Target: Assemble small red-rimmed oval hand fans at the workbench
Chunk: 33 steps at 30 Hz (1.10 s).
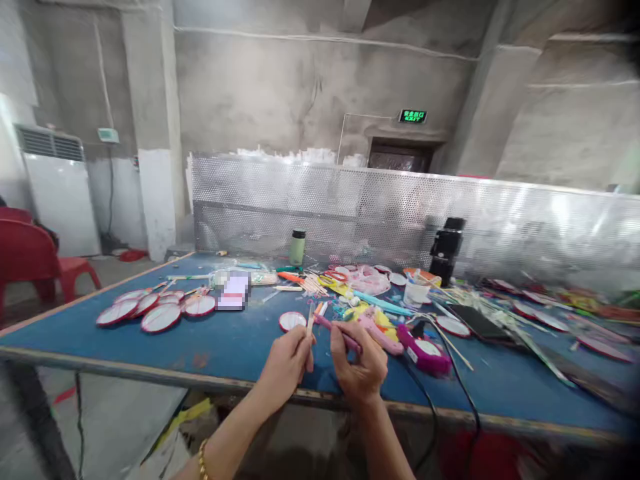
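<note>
My left hand (286, 363) pinches a thin flat wooden stick (311, 321) that points upward from the fingertips. Close to the stick's right side, my right hand (361, 363) is closed around a slim pink pen-like tool (324, 322), its tip near the stick. Whether the tip touches the stick I cannot tell. Just behind my left hand lies a round white disc (293, 321) with a red rim. A pink glue gun (377, 331) rests to the right of my right hand, beside a purple box-like item (425, 350) with a white round patch.
More red-rimmed discs (161, 317) cluster at the left, near a phone (233, 291). A green bottle (297, 248), a white cup (416, 292) and a black device (447, 251) stand toward the back. Black cables (463, 390) hang over the front edge. Sticks and strips crowd the right.
</note>
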Each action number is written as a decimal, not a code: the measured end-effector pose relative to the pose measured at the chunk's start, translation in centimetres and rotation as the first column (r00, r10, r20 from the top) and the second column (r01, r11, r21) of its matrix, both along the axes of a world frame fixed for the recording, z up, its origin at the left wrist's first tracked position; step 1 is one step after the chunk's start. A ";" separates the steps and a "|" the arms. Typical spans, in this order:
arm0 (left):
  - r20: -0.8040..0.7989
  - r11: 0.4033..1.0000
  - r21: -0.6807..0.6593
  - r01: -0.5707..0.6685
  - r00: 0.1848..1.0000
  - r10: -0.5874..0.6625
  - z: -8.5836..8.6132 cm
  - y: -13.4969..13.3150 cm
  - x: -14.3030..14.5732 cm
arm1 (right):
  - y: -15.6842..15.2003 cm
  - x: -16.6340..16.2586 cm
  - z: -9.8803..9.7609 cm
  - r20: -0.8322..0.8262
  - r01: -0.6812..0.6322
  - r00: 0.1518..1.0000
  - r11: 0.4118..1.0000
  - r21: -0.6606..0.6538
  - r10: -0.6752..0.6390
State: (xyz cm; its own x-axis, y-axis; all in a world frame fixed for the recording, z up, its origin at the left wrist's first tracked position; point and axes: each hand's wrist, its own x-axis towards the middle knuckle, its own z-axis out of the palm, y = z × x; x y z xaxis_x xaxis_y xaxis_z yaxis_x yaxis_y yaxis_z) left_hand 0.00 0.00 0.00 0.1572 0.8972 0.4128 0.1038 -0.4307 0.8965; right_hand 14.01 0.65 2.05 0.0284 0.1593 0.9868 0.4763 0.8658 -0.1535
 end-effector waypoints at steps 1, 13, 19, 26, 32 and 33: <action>0.000 1.000 -0.004 -0.003 1.000 0.003 0.0 -0.1 0.1 | 0.0 0.0 0.0 0.021 0.005 1.000 1.000 -0.010 -0.005; 0.039 0.999 -0.043 0.019 0.999 -0.017 0.3 -0.3 0.2 | -0.1 0.1 0.1 0.028 0.020 0.999 0.999 -0.031 -0.019; 0.034 0.999 -0.036 0.009 0.999 -0.008 0.1 -0.2 0.2 | -0.1 0.0 0.2 0.006 0.034 0.999 0.999 0.000 -0.034; 0.048 0.998 -0.048 0.027 0.999 -0.025 0.2 -0.2 0.2 | -0.2 0.0 0.3 0.015 0.034 0.999 0.999 0.009 -0.034; 0.058 0.998 -0.046 0.036 0.998 -0.033 0.3 -0.3 0.2 | -0.3 0.1 0.1 0.017 0.032 0.999 0.999 0.000 -0.032; 0.064 0.998 -0.050 0.041 0.997 -0.037 0.3 -0.3 0.2 | -0.4 0.1 0.1 0.014 0.032 0.999 0.999 0.008 -0.032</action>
